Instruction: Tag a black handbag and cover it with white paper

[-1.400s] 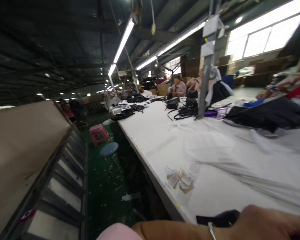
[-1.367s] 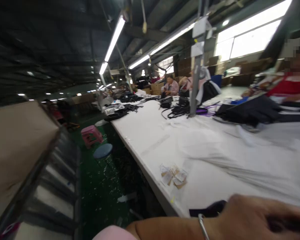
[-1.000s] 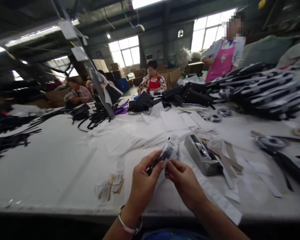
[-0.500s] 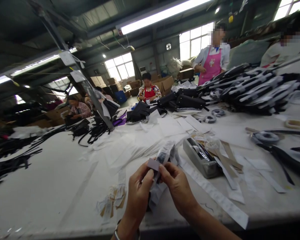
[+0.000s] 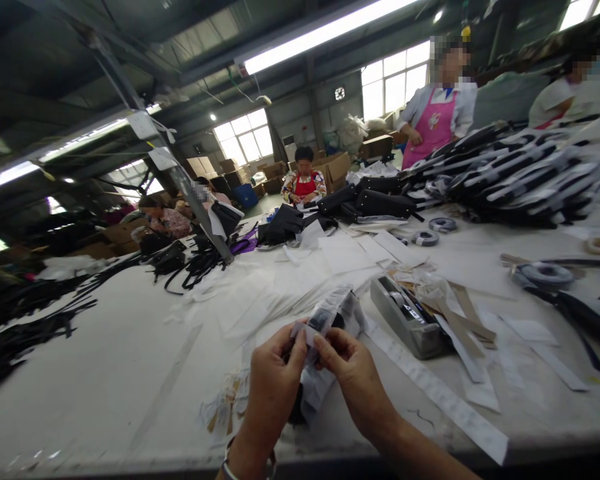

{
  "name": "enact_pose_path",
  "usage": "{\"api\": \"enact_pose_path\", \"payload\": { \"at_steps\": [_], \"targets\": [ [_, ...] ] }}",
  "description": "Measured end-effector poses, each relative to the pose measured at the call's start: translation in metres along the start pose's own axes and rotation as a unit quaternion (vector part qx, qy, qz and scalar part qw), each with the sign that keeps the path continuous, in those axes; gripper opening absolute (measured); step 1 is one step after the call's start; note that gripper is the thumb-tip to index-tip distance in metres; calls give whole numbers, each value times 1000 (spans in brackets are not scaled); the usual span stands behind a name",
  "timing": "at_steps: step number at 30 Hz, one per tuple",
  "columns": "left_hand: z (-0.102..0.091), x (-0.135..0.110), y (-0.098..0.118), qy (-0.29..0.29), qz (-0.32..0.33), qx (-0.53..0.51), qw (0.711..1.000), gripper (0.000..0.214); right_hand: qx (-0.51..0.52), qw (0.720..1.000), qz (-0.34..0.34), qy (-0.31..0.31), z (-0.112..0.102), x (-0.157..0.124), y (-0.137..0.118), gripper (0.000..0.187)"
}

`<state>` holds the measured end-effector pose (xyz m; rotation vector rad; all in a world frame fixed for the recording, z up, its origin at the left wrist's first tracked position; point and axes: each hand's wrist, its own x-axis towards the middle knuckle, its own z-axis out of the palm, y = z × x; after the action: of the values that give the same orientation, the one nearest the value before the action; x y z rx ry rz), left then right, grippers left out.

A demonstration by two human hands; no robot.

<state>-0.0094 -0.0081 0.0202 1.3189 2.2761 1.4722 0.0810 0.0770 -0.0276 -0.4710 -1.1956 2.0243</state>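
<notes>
Both my hands meet low in the middle of the view over the white table (image 5: 105,373). My left hand (image 5: 275,387) and my right hand (image 5: 353,377) pinch a small black part wrapped in a clear plastic bag (image 5: 325,320), fingers closed on it. The bag's loose end hangs down between my wrists. A grey tape dispenser (image 5: 407,323) stands just right of my right hand. A long white paper strip (image 5: 440,393) runs along the table past my right forearm. A small heap of paper tags (image 5: 225,407) lies left of my left hand.
Black straps (image 5: 25,320) pile at the far left and black bags (image 5: 520,173) at the back right. Tape rolls (image 5: 425,237) and white sheets lie mid-table. A slanted metal post (image 5: 200,207) stands on the table. Several people work at the far side.
The view swung from the aisle at the left to the table in front. My hands raised the bagged part, and now pinch it slightly lower and closer together.
</notes>
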Motion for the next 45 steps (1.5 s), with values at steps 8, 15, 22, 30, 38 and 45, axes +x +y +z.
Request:
{"api": "enact_pose_path", "payload": {
  "at_steps": [8,15,22,30,38,45],
  "targets": [
    [20,-10,-17,156,259,318,899,34,27,999,-8,16,7,3,11,41],
    [29,-17,-14,151,241,424,860,52,23,999,-28,15,8,4,7,38],
    [28,-17,-16,124,233,384,885,55,19,999,-24,-11,7,4,0,37],
    [-7,-7,-2,-51,-6,-73,996,43,43,998,-16,-37,-3,7,-3,36],
    [0,5,-14,-64,-52,-107,991,41,-93,991,-77,-52,-8,7,-6,32],
    [1,7,-27,-20,-80,-116,990,46,-478,838,-250,83,-126,39,-18,24]
  ]
}}
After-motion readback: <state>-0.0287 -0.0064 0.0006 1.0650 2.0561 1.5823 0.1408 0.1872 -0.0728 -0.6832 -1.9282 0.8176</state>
